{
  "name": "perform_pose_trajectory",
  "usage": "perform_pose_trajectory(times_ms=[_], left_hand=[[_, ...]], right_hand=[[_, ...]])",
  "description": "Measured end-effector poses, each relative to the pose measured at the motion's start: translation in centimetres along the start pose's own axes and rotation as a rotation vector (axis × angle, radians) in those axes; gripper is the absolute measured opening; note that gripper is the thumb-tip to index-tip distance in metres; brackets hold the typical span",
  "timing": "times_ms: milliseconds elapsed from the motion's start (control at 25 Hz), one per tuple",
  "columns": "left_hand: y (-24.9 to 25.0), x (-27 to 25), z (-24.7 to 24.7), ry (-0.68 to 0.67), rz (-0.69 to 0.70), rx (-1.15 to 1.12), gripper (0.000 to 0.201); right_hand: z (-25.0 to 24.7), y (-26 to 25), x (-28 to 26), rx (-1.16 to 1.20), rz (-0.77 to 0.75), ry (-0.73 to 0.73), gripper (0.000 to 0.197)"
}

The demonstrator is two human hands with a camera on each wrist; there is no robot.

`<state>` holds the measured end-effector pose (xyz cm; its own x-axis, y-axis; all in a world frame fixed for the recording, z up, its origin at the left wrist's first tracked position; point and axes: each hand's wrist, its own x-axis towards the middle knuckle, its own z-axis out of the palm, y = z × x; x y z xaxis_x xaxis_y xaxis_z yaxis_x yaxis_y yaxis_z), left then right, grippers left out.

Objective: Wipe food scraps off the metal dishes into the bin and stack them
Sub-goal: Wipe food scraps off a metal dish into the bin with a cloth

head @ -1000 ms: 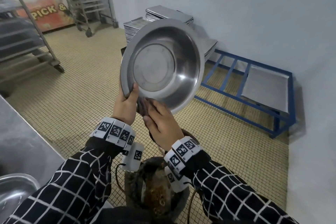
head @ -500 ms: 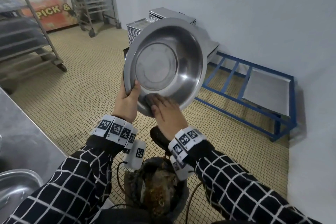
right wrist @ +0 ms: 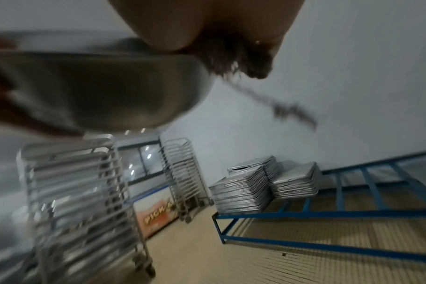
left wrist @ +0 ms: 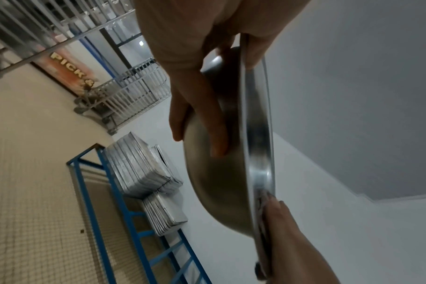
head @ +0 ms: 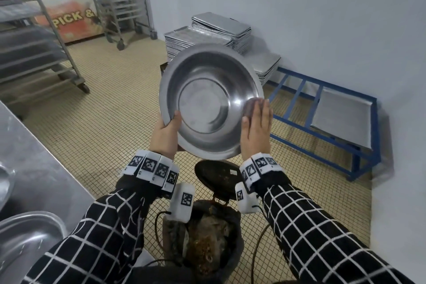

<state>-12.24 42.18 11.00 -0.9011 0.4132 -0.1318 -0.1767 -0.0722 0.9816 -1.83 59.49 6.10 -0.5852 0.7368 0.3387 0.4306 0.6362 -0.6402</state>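
A round metal bowl is held up on edge over the bin, its inside facing me. My left hand grips its lower left rim, thumb inside and fingers spread on the back of the bowl. My right hand lies flat with straight fingers on the right rim and presses a dark wiping pad against the metal. From the right wrist the pad pokes out under the palm above the bowl. The bin holds brown scraps.
The bin's dark lid stands open just under the bowl. A steel counter runs along the left with another metal dish at its near end. Stacked trays sit on a blue rack; wheeled racks stand at back left.
My right hand slid the pad from the bowl's bottom rim up along the right side. The left hand kept its grip while the bowl shifted slightly.
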Motion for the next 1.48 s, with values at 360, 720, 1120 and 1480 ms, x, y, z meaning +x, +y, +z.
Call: perform_pose_trajectory(times_ms=[360, 720, 1120, 1480], left_hand=[[-0.6, -0.2, -2.4, 0.016, -0.105, 0.093, 0.018], [-2.9, -2.0, -0.4, -0.017, 0.091, 0.063, 0.073], [-1.7, -0.6, -2.6, 0.159, 0.184, 0.192, 0.057], [0.3, -1.1, -2.3, 0.030, 0.288, 0.280, 0.026]], right_hand=[[-2.6, 0.0, 1.8, 0.226, 0.256, 0.060, 0.036], [-1.1, -2.6, -1.7, 0.544, 0.402, 0.296, 0.019], [-1.2, -3.1, -4.1, 0.332, 0.167, 0.089, 0.015], [2.2, -6.2, -5.7, -0.007, -0.530, -0.522, 0.050]])
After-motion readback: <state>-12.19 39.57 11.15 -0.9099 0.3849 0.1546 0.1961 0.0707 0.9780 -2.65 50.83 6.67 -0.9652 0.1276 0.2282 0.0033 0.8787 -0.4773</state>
